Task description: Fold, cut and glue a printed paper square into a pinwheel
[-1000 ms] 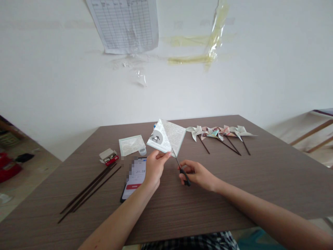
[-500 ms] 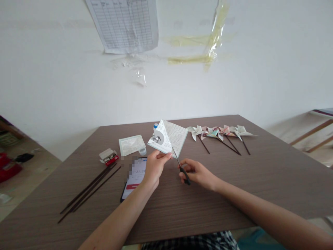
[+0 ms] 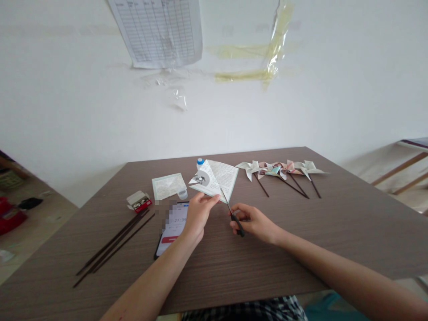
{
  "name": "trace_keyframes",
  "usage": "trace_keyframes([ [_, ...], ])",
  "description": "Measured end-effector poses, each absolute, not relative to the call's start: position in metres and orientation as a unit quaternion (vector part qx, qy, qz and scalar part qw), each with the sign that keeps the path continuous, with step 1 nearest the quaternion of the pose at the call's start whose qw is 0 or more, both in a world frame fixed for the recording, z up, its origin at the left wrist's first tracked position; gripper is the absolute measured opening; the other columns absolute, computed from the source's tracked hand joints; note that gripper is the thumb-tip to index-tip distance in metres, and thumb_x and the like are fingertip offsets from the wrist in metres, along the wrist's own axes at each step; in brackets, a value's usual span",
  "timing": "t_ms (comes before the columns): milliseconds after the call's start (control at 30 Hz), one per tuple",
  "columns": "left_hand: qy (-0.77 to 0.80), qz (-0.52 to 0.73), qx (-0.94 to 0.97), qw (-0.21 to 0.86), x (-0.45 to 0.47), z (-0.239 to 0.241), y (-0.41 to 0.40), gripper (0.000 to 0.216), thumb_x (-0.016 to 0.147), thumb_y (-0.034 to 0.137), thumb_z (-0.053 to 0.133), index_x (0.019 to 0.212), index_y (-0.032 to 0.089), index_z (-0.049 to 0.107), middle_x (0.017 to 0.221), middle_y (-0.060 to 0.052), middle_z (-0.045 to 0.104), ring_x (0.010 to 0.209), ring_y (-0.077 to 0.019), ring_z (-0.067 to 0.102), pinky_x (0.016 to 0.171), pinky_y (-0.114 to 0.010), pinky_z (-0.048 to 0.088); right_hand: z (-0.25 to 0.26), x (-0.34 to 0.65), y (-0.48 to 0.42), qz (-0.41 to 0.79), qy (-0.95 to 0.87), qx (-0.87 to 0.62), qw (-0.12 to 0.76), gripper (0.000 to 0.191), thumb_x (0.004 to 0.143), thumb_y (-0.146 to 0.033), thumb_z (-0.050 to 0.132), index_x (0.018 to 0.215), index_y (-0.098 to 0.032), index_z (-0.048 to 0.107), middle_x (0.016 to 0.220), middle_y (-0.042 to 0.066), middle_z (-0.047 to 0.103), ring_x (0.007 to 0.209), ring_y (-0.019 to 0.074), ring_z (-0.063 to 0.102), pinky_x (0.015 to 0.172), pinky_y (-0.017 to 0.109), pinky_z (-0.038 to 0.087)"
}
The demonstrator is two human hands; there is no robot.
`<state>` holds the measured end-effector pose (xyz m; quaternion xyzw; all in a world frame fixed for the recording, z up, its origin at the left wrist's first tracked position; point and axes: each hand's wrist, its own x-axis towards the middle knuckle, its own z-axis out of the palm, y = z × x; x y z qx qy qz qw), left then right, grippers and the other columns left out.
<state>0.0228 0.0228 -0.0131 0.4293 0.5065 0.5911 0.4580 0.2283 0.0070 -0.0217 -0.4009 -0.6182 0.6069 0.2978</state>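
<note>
My left hand [image 3: 198, 215] pinches the near corner of a printed paper square [image 3: 217, 179] and holds it tilted above the brown table [image 3: 301, 249]. Its left flap bends forward. My right hand [image 3: 253, 221] grips black-handled scissors [image 3: 231, 213], whose blades point up into the paper's near corner. A small white bottle with a blue cap [image 3: 199, 163] shows just behind the paper.
Several paper pinwheels on dark sticks [image 3: 282, 173] lie at the back right. A phone [image 3: 173, 226], loose dark sticks [image 3: 113, 243], a small red and white box [image 3: 139, 201] and a pale paper sheet [image 3: 168, 186] lie to the left. A printed table [image 3: 160, 31] hangs on the wall.
The paper has tipped lower and flatter, and its left flap has folded forward, which uncovers the blue-capped bottle behind it. Both hands stay nearly where they were.
</note>
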Motion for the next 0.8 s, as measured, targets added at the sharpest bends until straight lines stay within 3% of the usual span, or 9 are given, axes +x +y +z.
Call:
trace_keyframes([
  [100, 0.5, 0.607, 0.417, 0.456, 0.023, -0.014, 0.025, 0.041, 0.068, 0.05, 0.099, 0.094, 0.02, 0.087, 0.105, -0.012, 0.092, 0.1, -0.0311, 0.085, 0.098, -0.042, 0.064, -0.024, 0.23, 0.007, 0.593, -0.63, -0.401, 0.302, 0.048, 0.075, -0.055, 0.093, 0.104, -0.027, 0.067, 0.076, 0.007, 0.076, 0.077, 0.0305, 0.071, 0.082, 0.045, 0.06],
  [200, 0.511, 0.619, 0.404, 0.439, 0.021, -0.017, 0.028, 0.047, 0.065, 0.054, 0.102, 0.091, 0.019, 0.085, 0.102, -0.012, 0.091, 0.101, -0.0316, 0.084, 0.095, -0.041, 0.063, -0.026, 0.23, 0.008, 0.583, -0.639, -0.406, 0.297, 0.046, 0.073, -0.051, 0.093, 0.103, -0.027, 0.068, 0.076, 0.006, 0.075, 0.077, 0.0307, 0.07, 0.082, 0.045, 0.061],
  [467, 0.534, 0.622, 0.403, 0.406, 0.017, -0.023, 0.031, 0.039, 0.065, 0.049, 0.1, 0.086, 0.02, 0.083, 0.093, -0.009, 0.089, 0.095, -0.0304, 0.081, 0.091, -0.039, 0.062, -0.026, 0.23, 0.007, 0.577, -0.647, -0.406, 0.288, 0.046, 0.073, -0.052, 0.093, 0.103, -0.028, 0.068, 0.076, 0.005, 0.075, 0.074, 0.0297, 0.068, 0.08, 0.045, 0.058],
  [667, 0.531, 0.626, 0.414, 0.393, 0.017, -0.019, 0.03, 0.038, 0.065, 0.049, 0.098, 0.086, 0.021, 0.084, 0.093, -0.01, 0.089, 0.101, -0.0334, 0.08, 0.091, -0.04, 0.062, -0.022, 0.229, 0.008, 0.593, -0.64, -0.398, 0.284, 0.058, 0.067, -0.06, 0.095, 0.103, -0.026, 0.064, 0.073, 0.004, 0.073, 0.072, 0.0268, 0.064, 0.077, 0.043, 0.053],
  [800, 0.529, 0.62, 0.423, 0.397, 0.02, -0.017, 0.027, 0.039, 0.065, 0.051, 0.098, 0.086, 0.022, 0.083, 0.091, -0.01, 0.088, 0.101, -0.0343, 0.081, 0.092, -0.041, 0.063, -0.017, 0.227, 0.005, 0.605, -0.624, -0.399, 0.293, 0.055, 0.069, -0.06, 0.095, 0.102, -0.028, 0.065, 0.077, 0.006, 0.074, 0.077, 0.0304, 0.067, 0.081, 0.047, 0.055],
])
